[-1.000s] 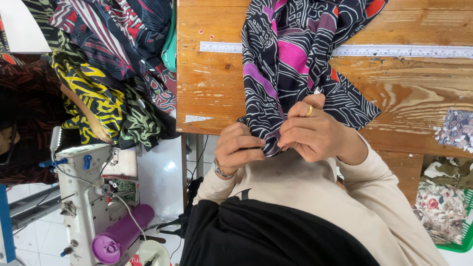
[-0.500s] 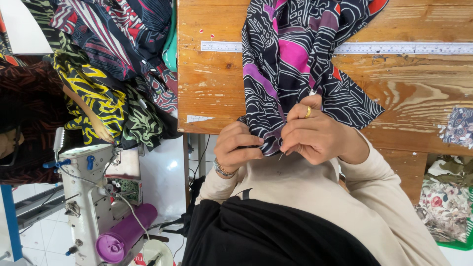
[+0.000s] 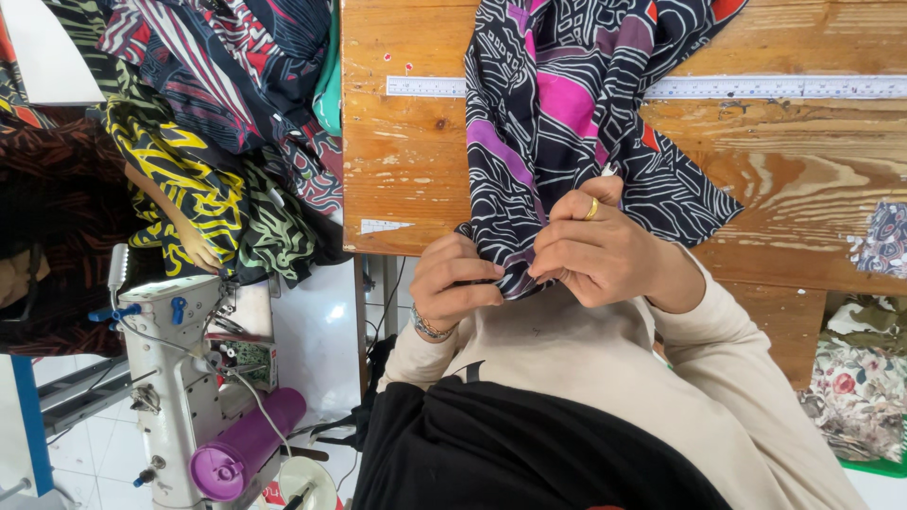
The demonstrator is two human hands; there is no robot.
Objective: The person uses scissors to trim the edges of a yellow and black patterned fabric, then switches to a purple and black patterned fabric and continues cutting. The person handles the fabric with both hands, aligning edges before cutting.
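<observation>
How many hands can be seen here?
3: the left hand and right hand pinch the patterned fabric at the table edge; another person's hand rests left, on yellow-black cloth. Others may be hidden.

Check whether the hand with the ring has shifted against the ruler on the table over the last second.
No. The right hand stays just below the ruler, pinching the patterned fabric with the left hand.

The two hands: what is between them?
In the head view, a bunched edge of the patterned cloth sits between the left hand and right hand, both pinching it.
</observation>
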